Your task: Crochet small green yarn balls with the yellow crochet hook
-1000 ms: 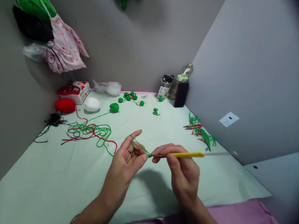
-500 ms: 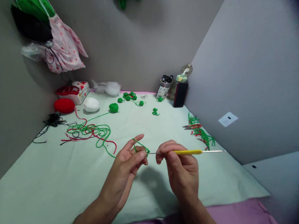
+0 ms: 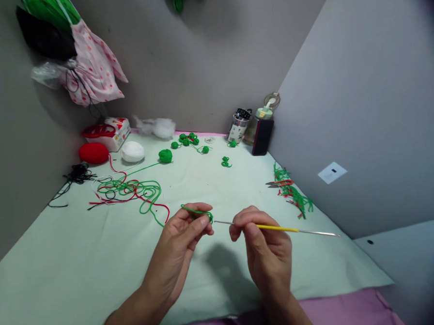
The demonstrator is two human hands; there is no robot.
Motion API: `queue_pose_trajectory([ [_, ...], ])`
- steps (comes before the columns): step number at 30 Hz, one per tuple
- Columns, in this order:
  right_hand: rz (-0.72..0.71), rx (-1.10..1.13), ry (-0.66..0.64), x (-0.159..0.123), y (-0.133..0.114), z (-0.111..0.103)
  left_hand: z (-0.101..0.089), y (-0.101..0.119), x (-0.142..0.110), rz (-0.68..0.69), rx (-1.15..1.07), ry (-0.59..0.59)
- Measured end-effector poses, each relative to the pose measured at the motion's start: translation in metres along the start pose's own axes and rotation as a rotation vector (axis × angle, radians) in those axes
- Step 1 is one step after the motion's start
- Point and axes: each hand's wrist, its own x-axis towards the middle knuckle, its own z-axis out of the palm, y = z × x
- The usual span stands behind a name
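Note:
Between the thumb and fingers of my left hand (image 3: 186, 237) is pinched a small piece of green crochet (image 3: 210, 216). Green yarn (image 3: 190, 210) loops over its index finger and trails down to the table on the left. My right hand (image 3: 265, 247) grips a crochet hook (image 3: 278, 227) with a yellow handle, held like a pencil. The hook's thin metal tip points left, close beside the crochet piece; whether it touches a loop I cannot tell. The hook's other metal end sticks out to the right, tilted slightly down.
Tangled yarn (image 3: 131, 190) lies left, near green (image 3: 165, 156), red (image 3: 93, 153) and white (image 3: 132, 152) yarn balls. Small green crochet pieces (image 3: 188, 138) sit at the back. Right are orange-handled snips (image 3: 281, 183) on yarn scraps, a phone (image 3: 262, 137) and a pen cup (image 3: 237, 127).
The hook has shifted slightly right and its handle end has tilted down, the tip coming away from the crochet piece. My left index finger has lowered, with its yarn loop flatter.

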Motion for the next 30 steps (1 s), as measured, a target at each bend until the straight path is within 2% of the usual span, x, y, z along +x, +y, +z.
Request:
queue_pose_trajectory([
  [12,-0.053,-0.066,0.018,0.0017,0.0016,0.0017,0.0013,0.0018,-0.0008,-0.034,0.005,-0.054],
  [30,-0.137,-0.197,0.042,0.0012,0.0022,0.0025,-0.0001,0.0026,-0.0007,-0.037,0.024,-0.056],
])
